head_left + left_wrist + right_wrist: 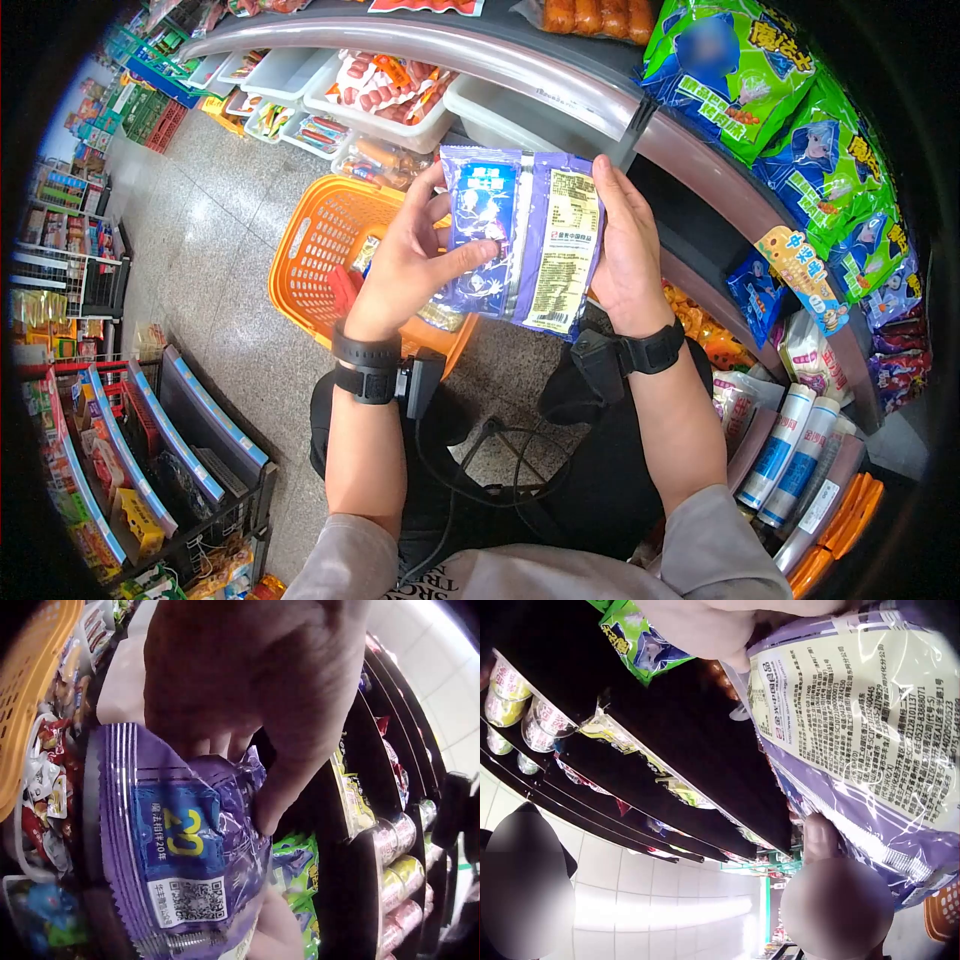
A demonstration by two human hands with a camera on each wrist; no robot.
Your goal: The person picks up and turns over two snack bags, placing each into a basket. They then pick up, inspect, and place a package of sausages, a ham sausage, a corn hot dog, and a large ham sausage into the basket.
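A purple plastic snack bag [565, 240] is held up in front of the body, its back seam and pale yellow text panel facing the head camera. My left hand [400, 270] grips its left side, with the thumb laid across the blue panel and the fingers behind. Along the bag's right edge, my right hand [628, 240] touches it with fairly straight fingers. A blue panel with a QR code shows on the bag [180, 840] in the left wrist view. Dense printed text fills the bag [855, 720] in the right wrist view.
Below the left hand, an orange shopping basket [300, 262] with a few packs stands on the floor. A curved shelf edge [480, 58] runs along the front and right. Green snack bags [735, 75] lie at the right; a low rack [215, 470] stands at the left.
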